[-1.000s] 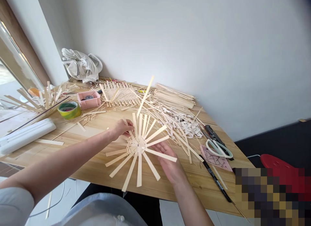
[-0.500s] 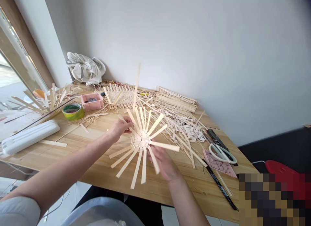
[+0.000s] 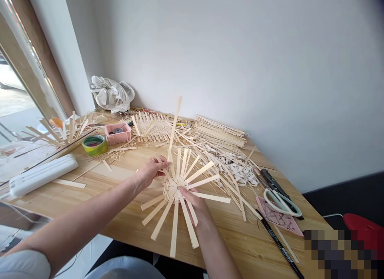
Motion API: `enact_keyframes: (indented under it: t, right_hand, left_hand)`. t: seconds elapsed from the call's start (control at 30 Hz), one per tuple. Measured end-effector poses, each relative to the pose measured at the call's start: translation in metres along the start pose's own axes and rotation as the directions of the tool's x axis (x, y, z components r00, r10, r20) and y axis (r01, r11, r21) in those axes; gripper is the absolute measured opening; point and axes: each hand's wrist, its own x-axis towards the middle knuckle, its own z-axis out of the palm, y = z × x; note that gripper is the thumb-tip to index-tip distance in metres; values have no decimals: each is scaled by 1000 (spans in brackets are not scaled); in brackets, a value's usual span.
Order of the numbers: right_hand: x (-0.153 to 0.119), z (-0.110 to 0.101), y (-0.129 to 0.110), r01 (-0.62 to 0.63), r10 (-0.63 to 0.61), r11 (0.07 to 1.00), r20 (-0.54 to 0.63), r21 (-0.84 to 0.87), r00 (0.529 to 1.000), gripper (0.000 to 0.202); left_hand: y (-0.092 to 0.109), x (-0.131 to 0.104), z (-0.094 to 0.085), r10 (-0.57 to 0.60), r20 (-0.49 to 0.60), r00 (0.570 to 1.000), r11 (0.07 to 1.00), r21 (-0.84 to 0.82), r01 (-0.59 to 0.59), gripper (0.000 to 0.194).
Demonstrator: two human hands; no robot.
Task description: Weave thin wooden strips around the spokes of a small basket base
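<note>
A round woven basket base (image 3: 171, 191), made of thin pale strips, is held above the table with flat spokes fanning out all round. My left hand (image 3: 154, 169) is closed at its far left rim, thumb and fingers pinching a flat strip. From that side one longer strip (image 3: 175, 123) points up and away. My right hand (image 3: 195, 203) grips the base from the right, thumb on top near the centre; its other fingers are hidden under the weave and spokes.
Behind lie a woven mat (image 3: 153, 125), a stack of strips (image 3: 220, 131) and curled scraps (image 3: 240, 169). To the left are green tape (image 3: 94, 145), a pink box (image 3: 118, 135) and a long white case (image 3: 43, 175). Scissors (image 3: 282, 202) and a black pen (image 3: 280, 243) lie right.
My right thumb has come over the top of the woven base, where the hand was behind the spokes before. My left hand keeps its pinch. The whole view has shifted slightly.
</note>
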Motion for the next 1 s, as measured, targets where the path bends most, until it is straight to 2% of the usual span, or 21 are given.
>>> enact_keyframes:
  t: [0.13,0.27,0.33,0.53,0.73,0.83,1.0]
  right_hand:
    - [1,-3,3,-35,33,999,28,42,999,38]
    - [4,-5,3,12,-21,997,125,77,992,43]
    - [3,-5,1,13,-24,997,130,79,991,43]
    - [-9,1,-3,-22,22,1000,-36,-17,999,43]
    - [-15,5,-4,36,-37,999,-31,-23,999,56]
    - [-15,4,-4,70,-69,998,14,-2,997,59]
    - [-16,4,-2,109,-109,993,14,-33,994,59]
  left_hand:
    - [-3,1,0,17,-18,1000,998,-57,-18,31]
    - [-2,1,0,60,17,998,992,-109,-58,28]
    - [-1,1,1,67,29,997,993,-95,-64,25]
    - [4,1,3,104,34,994,980,170,-108,11]
    - [3,1,2,97,148,984,924,353,-144,15]
    - [2,-1,1,119,145,982,902,397,-168,14]
    - [3,-2,3,152,155,976,892,403,-203,18]
